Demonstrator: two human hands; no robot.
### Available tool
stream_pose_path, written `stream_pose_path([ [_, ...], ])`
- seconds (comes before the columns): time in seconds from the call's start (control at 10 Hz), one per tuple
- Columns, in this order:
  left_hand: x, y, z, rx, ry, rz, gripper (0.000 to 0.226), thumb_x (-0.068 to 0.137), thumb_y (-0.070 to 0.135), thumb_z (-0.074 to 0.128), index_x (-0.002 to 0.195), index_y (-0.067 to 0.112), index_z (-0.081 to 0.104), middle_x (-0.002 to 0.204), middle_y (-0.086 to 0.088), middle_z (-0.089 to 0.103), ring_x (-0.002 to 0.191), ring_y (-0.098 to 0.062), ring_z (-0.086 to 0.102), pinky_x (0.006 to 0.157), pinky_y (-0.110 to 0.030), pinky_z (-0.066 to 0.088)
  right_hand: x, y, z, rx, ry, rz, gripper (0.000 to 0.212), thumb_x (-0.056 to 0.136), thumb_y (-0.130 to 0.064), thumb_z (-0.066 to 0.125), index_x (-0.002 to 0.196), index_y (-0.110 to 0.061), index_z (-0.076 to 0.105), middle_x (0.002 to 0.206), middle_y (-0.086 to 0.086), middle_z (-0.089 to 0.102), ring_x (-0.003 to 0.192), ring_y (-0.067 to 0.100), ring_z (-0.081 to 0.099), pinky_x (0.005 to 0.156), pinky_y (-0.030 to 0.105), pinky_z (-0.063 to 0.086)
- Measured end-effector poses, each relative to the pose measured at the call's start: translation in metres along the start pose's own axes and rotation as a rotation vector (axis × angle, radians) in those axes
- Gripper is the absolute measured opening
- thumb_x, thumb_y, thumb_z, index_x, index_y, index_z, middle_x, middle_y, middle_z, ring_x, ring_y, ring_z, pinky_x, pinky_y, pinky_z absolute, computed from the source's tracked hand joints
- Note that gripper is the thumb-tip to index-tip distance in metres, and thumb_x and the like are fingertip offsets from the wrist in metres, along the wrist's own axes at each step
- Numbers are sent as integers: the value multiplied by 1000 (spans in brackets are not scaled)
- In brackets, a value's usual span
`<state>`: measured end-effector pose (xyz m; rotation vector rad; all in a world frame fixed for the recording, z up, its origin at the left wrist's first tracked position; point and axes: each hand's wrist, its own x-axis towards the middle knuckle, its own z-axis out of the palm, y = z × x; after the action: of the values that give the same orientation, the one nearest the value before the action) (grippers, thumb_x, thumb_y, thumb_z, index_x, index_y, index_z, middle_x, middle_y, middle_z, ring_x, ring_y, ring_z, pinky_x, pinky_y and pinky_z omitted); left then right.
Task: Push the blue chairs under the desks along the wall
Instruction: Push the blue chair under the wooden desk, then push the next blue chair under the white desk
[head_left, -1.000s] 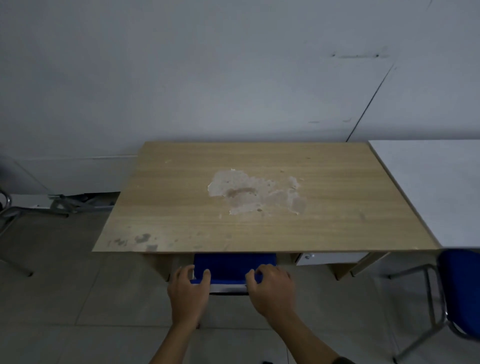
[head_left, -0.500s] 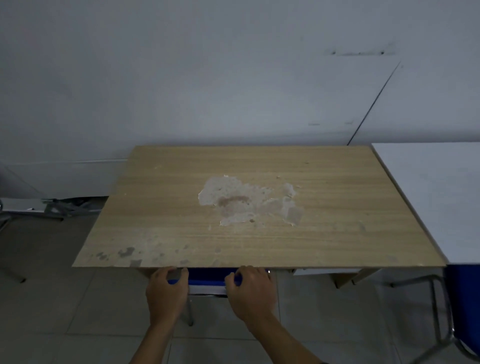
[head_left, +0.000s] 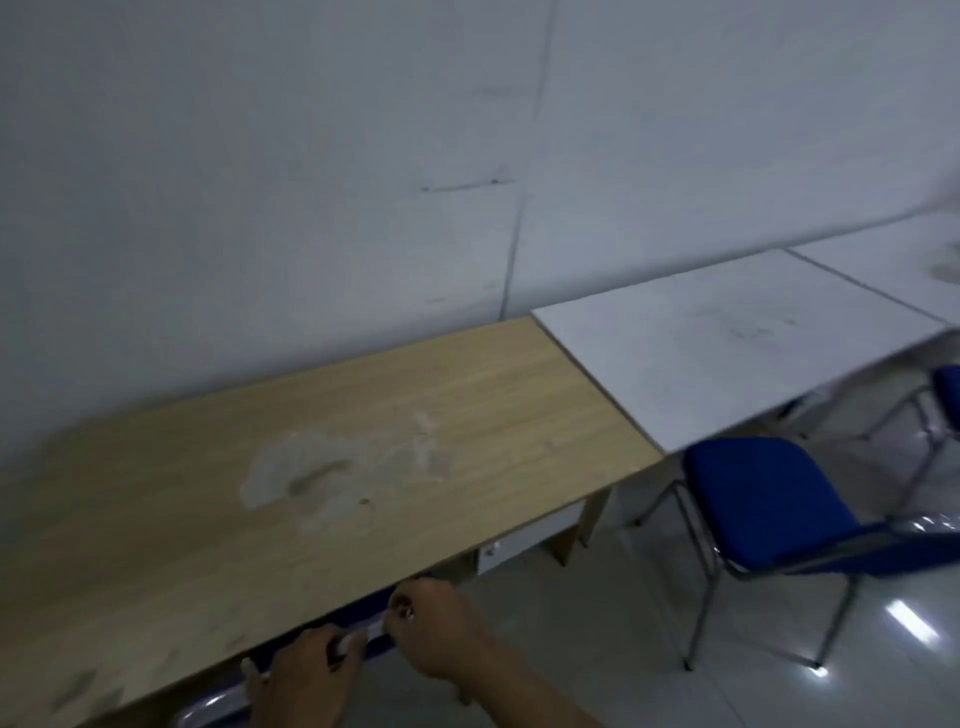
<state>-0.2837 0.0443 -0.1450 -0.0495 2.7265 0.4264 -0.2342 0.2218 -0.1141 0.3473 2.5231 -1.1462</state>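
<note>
Both hands, left (head_left: 304, 670) and right (head_left: 434, 626), are closing their grip on the padded blue chair back (head_left: 358, 613) protruding beneath the scuffed wood-grain bench (head_left: 311, 467) edge.

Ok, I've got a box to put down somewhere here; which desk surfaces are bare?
Both tops look bare. The wooden desk is free from the wall to its front edge, with only a worn patch. The white desk beside it is clear too. It is crowded at the wooden desk's front edge, where both hands hold the blue chair.
</note>
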Motion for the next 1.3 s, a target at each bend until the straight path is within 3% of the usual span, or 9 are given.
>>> stream_pose_path([
  [0.1,1,20,9,-68,-114,76,33,97,68,55,99,38,70,104,9,69,97,-14,67,112,-44,47,-13,14,-21,75,59,19,28,102,-29,54,78,-13,54,85,26,59,65,36,47,60,39,35],
  [0.2,-2,82,11,-113,-133,140,35,99,51,68,116,21,73,117,-4,73,99,-22,69,101,-35,55,-41,49,-65,197,181,82,26,101,-23,55,87,-1,58,90,28,60,67,28,44,62,35,32],
  [0.3,-26,139,14,-166,-198,247,26,95,38,79,107,16,75,114,-10,75,97,-28,67,97,-35,53,-68,90,-108,268,340,124,18,98,-24,59,93,-8,66,93,16,67,75,21,52,70,34,43],
  [0.4,-35,187,40,-167,-251,411,30,98,34,75,121,14,73,104,-5,73,92,-24,64,89,-34,53,-91,132,-150,271,467,166,26,93,-31,60,108,-14,72,106,8,72,86,19,61,82,39,55],
  [0.5,-55,263,65,-181,-264,503,32,99,32,74,127,16,71,116,-8,74,110,-31,70,90,-37,52,-128,184,-192,317,561,204,25,97,-33,62,115,-18,72,107,2,72,92,15,65,81,36,58],
  [0.6,-94,339,80,-215,-266,561,12,93,26,82,102,23,74,101,-6,71,104,-29,68,88,-37,51,-162,232,-239,330,651,227,18,101,-32,61,114,-24,71,107,-2,71,92,10,65,78,28,53],
  [0.7,-130,419,119,-245,-274,620,9,89,25,85,88,24,77,93,-3,75,96,-27,71,82,-35,51,-198,296,-286,338,685,271,18,100,-36,59,112,-29,70,106,-8,72,94,8,65,85,36,58],
  [1.0,-231,578,204,-269,-444,785,18,99,37,72,114,27,71,113,6,68,105,-9,65,90,-33,57,-280,423,-376,365,816,311,16,103,-28,62,116,-23,69,105,-6,71,93,7,65,85,29,57],
  [1.3,-255,709,276,-222,-505,887,18,100,40,71,112,27,70,110,15,65,95,2,58,71,-17,45,-305,537,-461,392,884,383,19,103,-29,62,121,-25,66,107,-11,68,96,5,64,82,23,56],
])
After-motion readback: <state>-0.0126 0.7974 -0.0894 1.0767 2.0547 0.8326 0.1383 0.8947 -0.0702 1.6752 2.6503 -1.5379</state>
